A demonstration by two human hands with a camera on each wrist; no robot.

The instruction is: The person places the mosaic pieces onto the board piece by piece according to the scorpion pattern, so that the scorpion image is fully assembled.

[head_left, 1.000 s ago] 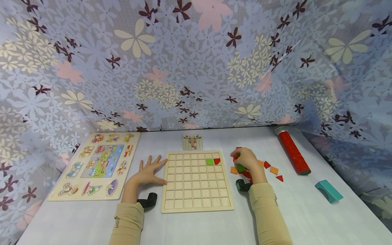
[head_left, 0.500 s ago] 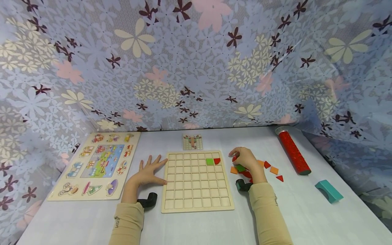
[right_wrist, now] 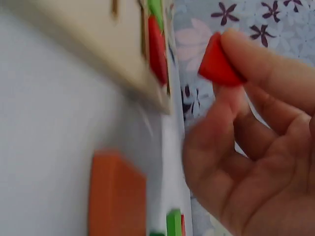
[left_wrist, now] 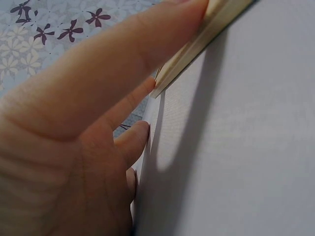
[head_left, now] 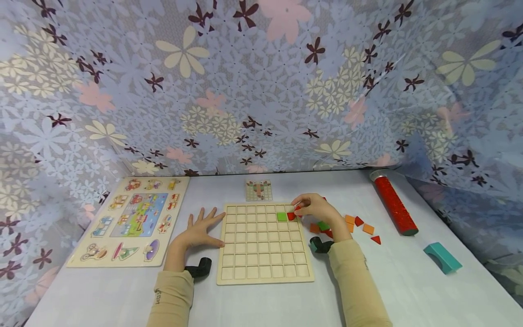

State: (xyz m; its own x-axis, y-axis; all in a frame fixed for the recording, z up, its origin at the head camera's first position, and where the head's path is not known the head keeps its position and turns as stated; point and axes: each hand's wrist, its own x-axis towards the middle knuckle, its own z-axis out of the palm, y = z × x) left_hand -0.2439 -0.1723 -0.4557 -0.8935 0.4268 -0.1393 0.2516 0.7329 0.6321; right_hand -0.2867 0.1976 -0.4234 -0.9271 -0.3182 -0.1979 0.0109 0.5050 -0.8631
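Note:
A pale wooden grid board (head_left: 261,247) lies in the middle of the table. In its top row sit a green square (head_left: 282,216) and a red piece with a curved side (head_left: 291,216). My left hand (head_left: 200,232) has its fingers spread beside the board, thumb and index fingertip at its left edge. In the left wrist view the thumb (left_wrist: 113,64) rests against the board's side. Over the board's top right corner, my right hand (head_left: 320,211) pinches a red quarter-circle piece (right_wrist: 219,64) between thumb and finger, seen clearly in the right wrist view.
Loose pieces lie right of the board, among them an orange square (head_left: 368,229) and a red triangle (head_left: 376,239). Behind the board is a small pattern card (head_left: 259,190). A picture puzzle (head_left: 178,227) lies left; a red tube (head_left: 395,204) and teal arch block (head_left: 443,257) lie right.
My right hand has moved left from the loose pieces to the board's top right corner, carrying the red quarter-circle piece. My left hand stays at the board's left edge.

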